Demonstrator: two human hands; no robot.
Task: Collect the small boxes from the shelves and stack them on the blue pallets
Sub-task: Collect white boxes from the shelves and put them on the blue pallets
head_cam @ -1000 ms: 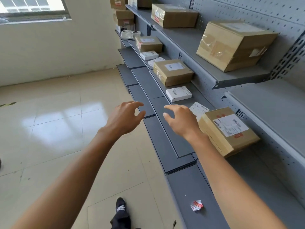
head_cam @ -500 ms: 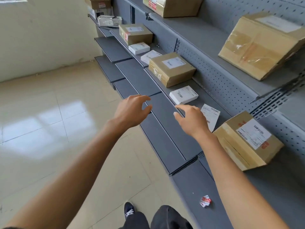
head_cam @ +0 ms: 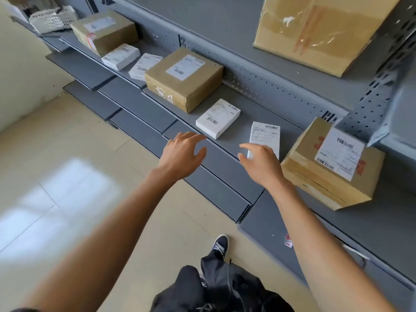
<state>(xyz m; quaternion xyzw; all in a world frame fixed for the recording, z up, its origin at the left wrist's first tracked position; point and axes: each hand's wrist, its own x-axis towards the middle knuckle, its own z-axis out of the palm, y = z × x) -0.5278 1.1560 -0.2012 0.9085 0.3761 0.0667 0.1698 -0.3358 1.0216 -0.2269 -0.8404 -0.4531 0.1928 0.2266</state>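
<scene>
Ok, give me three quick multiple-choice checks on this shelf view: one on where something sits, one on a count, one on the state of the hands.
1. Where does the small white box lie?
A. On top of a brown carton
B. On the shelf between the middle brown carton and the flat white packet
C. On the floor

2. How many brown cartons stand on that same shelf level?
A. One
B. Three
C. Six

3. What are the hands doing?
A. Both open and empty
B. Both gripping one carton
C. Left hand holds a white box

Answers:
1 B, it rests on the grey shelf between those two.
2 B, one far left, one in the middle, one at the right.
3 A, the left hand and right hand have spread fingers with nothing in them.
</scene>
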